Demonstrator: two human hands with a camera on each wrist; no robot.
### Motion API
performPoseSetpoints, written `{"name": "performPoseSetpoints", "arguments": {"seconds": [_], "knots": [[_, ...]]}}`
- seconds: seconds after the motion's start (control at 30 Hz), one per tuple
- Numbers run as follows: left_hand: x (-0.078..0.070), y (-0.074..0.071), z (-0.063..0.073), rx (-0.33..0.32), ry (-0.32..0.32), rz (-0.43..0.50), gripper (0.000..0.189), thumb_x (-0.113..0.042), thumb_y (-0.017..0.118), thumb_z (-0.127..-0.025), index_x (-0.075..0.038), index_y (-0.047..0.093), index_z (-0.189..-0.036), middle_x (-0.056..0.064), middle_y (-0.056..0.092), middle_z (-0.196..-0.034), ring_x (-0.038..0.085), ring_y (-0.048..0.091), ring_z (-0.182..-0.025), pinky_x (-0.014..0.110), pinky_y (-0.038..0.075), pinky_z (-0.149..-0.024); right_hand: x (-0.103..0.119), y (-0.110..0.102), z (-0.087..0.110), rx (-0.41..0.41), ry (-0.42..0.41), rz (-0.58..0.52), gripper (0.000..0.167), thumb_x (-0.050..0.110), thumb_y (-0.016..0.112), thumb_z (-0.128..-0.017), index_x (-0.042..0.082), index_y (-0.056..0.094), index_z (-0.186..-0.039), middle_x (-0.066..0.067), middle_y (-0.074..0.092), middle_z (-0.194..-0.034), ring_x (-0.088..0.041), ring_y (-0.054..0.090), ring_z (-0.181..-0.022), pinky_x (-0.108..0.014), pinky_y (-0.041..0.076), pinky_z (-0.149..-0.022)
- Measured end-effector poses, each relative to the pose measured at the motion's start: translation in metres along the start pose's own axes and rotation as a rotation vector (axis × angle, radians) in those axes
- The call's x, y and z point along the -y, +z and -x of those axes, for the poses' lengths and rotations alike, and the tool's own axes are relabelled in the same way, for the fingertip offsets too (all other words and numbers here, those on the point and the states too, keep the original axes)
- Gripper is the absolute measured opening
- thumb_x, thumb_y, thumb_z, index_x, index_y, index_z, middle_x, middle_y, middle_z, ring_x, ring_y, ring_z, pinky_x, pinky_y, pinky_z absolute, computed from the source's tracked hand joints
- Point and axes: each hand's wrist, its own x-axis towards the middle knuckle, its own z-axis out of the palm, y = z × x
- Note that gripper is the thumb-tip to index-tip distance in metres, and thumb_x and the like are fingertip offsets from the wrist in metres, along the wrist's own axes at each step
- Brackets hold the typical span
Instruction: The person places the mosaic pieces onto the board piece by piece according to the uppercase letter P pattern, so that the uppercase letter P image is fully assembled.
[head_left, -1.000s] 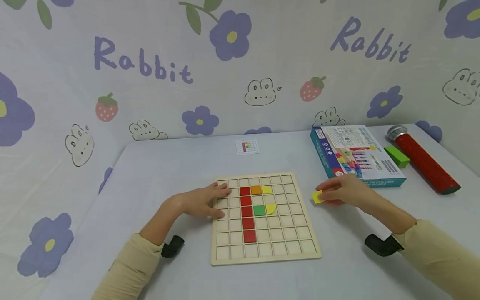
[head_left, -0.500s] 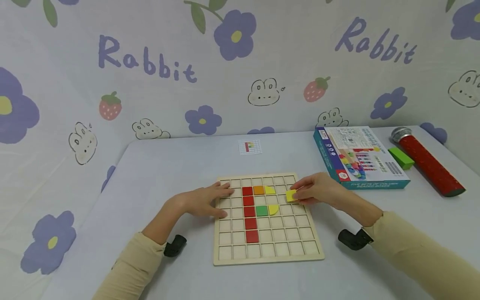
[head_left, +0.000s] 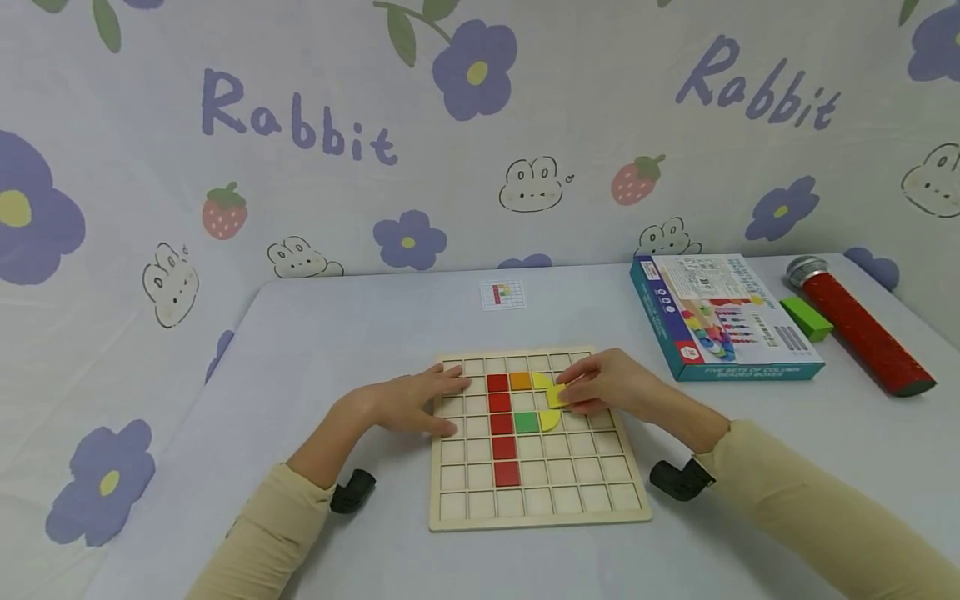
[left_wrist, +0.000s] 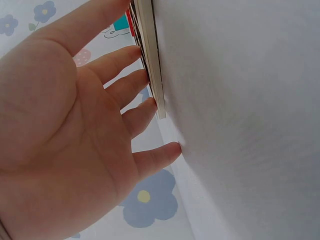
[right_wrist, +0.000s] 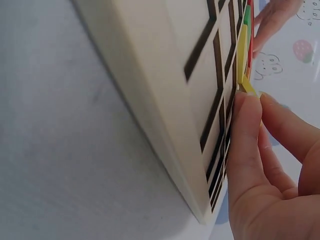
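My right hand [head_left: 606,385] pinches a yellow square tile [head_left: 556,396] between thumb and fingertips, close over the wooden grid board [head_left: 540,524]. In the right wrist view the held tile [right_wrist: 249,86] tilts against the board's surface. The left hand [head_left: 411,402] lies with fingers spread on the board's left edge; in the left wrist view its fingertips [left_wrist: 145,75] touch the rim. Set in the grid are a column of several red tiles [head_left: 502,423], an orange tile [head_left: 520,381], a green tile [head_left: 527,422] and two yellow rounded tiles, the lower one [head_left: 550,419] beside the green.
A small pattern card [head_left: 503,295] lies behind the board. At the back right are a flat printed box [head_left: 726,317], a green block [head_left: 806,318] and a red microphone-like object [head_left: 862,329]. A patterned cloth [head_left: 337,200] hangs behind the table.
My right hand has carried the yellow square tile leftward from the table at the board's right to above the grid, near the yellow rounded tiles. The left hand stays on the board's edge.
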Motion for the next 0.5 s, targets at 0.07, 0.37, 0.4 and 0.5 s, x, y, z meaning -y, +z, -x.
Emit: {"name": "performPoseSetpoints", "arguments": {"seconds": [0.07,0.37,0.4,0.5], "knots": [[0.0,0.0,0.0,0.0,0.0,-0.004,0.072,-0.035,0.064,-0.092,-0.015,0.03,-0.151,0.004,0.015,-0.158,0.026,0.003,-0.144,0.052,0.016,-0.111,0.001,0.003,-0.001,-0.007,-0.003,0.013,0.032,0.011,0.072,-0.086,-0.004,0.065,-0.114,-0.011,0.067,-0.094,-0.017,0.066,-0.073,-0.026,0.054,-0.069],[0.0,0.0,0.0,-0.002,-0.003,0.011,0.071,-0.035,0.064,-0.092,-0.015,0.03,-0.151,0.003,0.014,-0.158,0.026,0.002,-0.144,0.052,0.015,-0.111,0.003,0.011,-0.002,-0.052,-0.011,0.097,0.027,0.012,0.072,-0.086,-0.001,0.069,-0.11,-0.008,0.069,-0.091,-0.015,0.064,-0.068,-0.025,0.054,-0.066],[0.0,0.0,0.0,-0.003,-0.002,0.012,0.071,-0.035,0.064,-0.092,-0.015,0.03,-0.151,0.003,0.014,-0.158,0.026,0.002,-0.144,0.052,0.015,-0.111,0.003,0.011,-0.002,-0.053,-0.014,0.098,0.027,0.012,0.072,-0.086,-0.001,0.069,-0.109,-0.008,0.069,-0.092,-0.015,0.063,-0.068,-0.025,0.054,-0.066],[0.0,0.001,-0.001,-0.003,-0.001,0.012,0.071,-0.035,0.064,-0.092,-0.015,0.031,-0.151,0.003,0.014,-0.158,0.026,0.002,-0.144,0.052,0.015,-0.111,0.003,0.012,-0.003,-0.055,-0.015,0.089,0.026,0.012,0.071,-0.087,-0.001,0.069,-0.109,-0.008,0.069,-0.092,-0.015,0.063,-0.069,-0.025,0.054,-0.067]]}}
